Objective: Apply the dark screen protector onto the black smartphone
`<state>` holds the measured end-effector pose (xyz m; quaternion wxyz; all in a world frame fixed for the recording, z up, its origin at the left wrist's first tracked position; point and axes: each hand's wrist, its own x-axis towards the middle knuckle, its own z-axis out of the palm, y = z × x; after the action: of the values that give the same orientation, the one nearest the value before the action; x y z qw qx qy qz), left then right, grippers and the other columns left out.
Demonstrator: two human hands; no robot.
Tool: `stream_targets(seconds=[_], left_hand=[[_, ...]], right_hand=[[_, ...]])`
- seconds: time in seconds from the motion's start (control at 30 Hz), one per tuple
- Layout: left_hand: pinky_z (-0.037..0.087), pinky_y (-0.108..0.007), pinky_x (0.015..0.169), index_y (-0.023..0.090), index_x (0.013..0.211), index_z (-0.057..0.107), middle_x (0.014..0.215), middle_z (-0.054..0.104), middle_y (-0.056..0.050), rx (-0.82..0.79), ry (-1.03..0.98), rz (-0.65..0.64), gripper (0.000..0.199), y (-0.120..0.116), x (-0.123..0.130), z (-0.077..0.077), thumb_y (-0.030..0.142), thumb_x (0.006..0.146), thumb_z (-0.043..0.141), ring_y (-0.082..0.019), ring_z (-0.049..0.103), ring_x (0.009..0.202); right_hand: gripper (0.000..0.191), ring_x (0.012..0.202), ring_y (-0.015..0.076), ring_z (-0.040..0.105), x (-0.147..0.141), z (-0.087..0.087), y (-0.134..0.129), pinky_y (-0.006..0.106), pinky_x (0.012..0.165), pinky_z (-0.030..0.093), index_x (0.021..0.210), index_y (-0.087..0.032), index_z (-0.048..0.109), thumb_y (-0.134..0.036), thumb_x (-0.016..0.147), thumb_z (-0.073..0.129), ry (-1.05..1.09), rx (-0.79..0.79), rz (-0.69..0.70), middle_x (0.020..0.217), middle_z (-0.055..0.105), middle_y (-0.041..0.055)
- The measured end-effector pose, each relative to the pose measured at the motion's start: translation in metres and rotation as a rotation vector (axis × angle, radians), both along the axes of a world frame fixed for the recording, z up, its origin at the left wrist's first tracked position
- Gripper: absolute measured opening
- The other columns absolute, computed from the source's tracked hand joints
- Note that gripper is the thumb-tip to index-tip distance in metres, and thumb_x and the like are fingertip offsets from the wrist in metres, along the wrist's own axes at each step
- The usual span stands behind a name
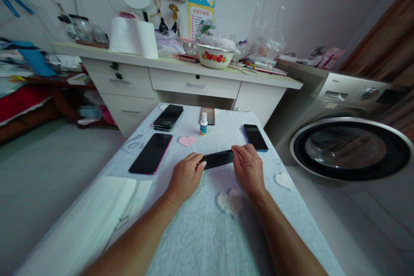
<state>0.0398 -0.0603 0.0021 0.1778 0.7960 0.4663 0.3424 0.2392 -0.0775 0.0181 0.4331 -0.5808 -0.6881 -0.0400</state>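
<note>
Between my two hands is a dark smartphone (218, 160), held sideways and slightly tilted above the cloth-covered table (194, 233). My left hand (186, 176) pinches its left end, and my right hand (249, 169) grips the right end. Just beyond it stands a small white spray bottle (203, 124) with a blue label. A phone with a pink edge (151, 154) lies to the left of my left hand. Past my right hand rests a phone with a blue edge (255, 137). A stack of phones (168, 117) sits at the far left.
A brown-edged phone case or tray (208, 115) lies behind the bottle. White drawers (194, 84) stand beyond the table, carrying a floral bowl (215, 57) and paper rolls (133, 36). To the right is a washing machine (347, 90) with a round door.
</note>
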Motion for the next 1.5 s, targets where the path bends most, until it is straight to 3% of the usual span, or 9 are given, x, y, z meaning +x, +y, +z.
stream_targets(seconds=[1.03,1.5], left_hand=[[0.045,-0.029,0.074,0.018,0.092,0.061,0.088,0.063,-0.005,-0.008,-0.014,-0.01,0.021,0.0,0.001,0.001,0.022,0.091,0.04,-0.019,0.06,0.085],[0.043,-0.028,0.071,0.018,0.089,0.06,0.087,0.063,-0.005,0.001,0.009,0.001,0.02,0.0,0.0,0.001,0.022,0.091,0.041,-0.018,0.06,0.082]], right_hand=[[0.025,0.077,0.0135,0.057,-0.012,0.001,-0.004,0.025,0.073,0.048,0.105,-0.018,0.065,-0.017,0.09,0.045,0.005,-0.042,0.116,0.087,0.057,0.0049],[0.023,0.074,0.0137,0.057,0.004,0.002,0.0,0.027,0.073,0.048,0.1,-0.018,0.067,-0.02,0.09,0.046,0.0,0.015,-0.028,0.084,0.056,0.004]])
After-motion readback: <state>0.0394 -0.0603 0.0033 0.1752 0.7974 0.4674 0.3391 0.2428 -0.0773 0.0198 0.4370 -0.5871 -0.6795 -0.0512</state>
